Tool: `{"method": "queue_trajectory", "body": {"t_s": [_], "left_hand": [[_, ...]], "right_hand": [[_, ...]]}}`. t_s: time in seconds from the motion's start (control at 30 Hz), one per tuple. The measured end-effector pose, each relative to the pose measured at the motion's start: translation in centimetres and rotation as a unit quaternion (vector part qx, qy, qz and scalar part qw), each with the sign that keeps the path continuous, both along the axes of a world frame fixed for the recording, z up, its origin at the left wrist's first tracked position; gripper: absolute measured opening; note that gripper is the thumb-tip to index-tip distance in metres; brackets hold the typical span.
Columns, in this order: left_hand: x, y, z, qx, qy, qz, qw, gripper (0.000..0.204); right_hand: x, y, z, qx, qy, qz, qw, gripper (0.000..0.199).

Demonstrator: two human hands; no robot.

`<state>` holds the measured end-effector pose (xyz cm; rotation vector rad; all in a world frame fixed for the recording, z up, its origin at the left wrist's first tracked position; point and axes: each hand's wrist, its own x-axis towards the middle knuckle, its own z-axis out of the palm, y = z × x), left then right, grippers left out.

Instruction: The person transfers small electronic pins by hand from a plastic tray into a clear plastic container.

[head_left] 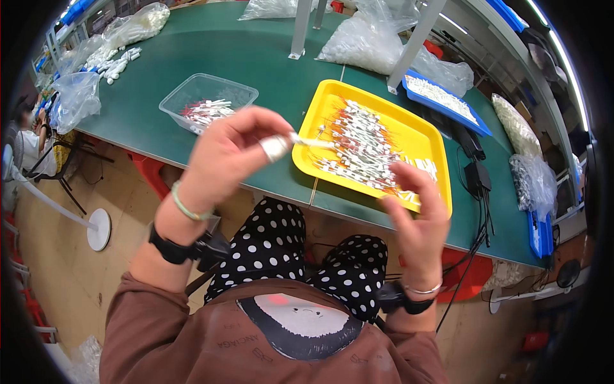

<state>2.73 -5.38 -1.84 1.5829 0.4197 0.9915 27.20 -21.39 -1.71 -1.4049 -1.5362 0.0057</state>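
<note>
My left hand point(233, 144) is raised between the clear box and the yellow tray. Its thumb, wrapped in white tape, pinches a slim white tube-shaped piece point(314, 143) against the fingers; the piece points right, over the tray's left rim. Above the near right corner of the yellow tray point(305, 160) hovers my right hand point(419, 221), its thumb and fingers apart with nothing seen between them. Many small white pieces with orange and red wires point(364, 144) lie in rows in the tray. More white and red pieces point(208, 112) fill the bottom of the clear plastic box point(214, 83).
A green table point(275, 57) carries everything. Metal uprights point(300, 32) stand behind the tray. A blue tray of white parts point(441, 99) and plastic bags point(358, 41) sit at the back right. Black cables point(483, 198) hang at the right edge. White bottle-shaped parts point(115, 64) lie far left.
</note>
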Motion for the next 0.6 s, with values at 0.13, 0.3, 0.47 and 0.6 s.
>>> {"method": "queue_trajectory", "body": {"t_s": [0.13, 0.3, 0.47, 0.6], "left_hand": [[2.7, -2.3, -1.6, -0.066, -0.022, -0.089, 0.994, 0.021], [3.1, -3.0, -1.9, -0.111, -0.003, -0.116, 0.987, 0.020], [2.4, -2.8, -1.5, -0.041, 0.022, -0.058, 0.997, 0.018], [-2.1, 2.5, 1.8, 0.125, 0.049, 0.131, 0.982, 0.013]], "right_hand": [[-2.9, 1.7, -1.0, 0.013, -0.057, 0.047, 0.997, 0.028], [-3.6, 1.5, -1.3, 0.009, 0.032, 0.016, 0.999, 0.011], [-2.5, 1.5, -2.6, -0.046, 0.089, 0.052, 0.994, 0.013], [4.1, 0.6, -2.2, -0.003, 0.098, -0.122, 0.988, 0.025]]}}
